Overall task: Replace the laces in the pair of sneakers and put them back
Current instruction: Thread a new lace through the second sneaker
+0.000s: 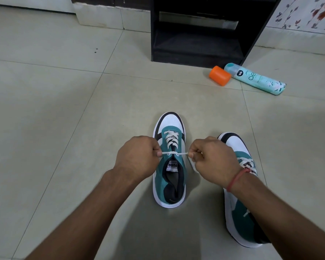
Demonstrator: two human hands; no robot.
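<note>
Left hand [137, 158] and right hand [214, 160] each curled, pinching one end of white lace [174, 153] — lace taut between them across teal sneaker [169, 175] on floor. Second sneaker [240, 203] just right of right hand, partly under forearm. Beyond — orange cap [219, 75], spray can [255, 78], dark shelf unit [197, 34].

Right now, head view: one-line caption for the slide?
Both hands, left hand and right hand, pull a white lace taut across the teal sneaker; second sneaker beside it.
</note>
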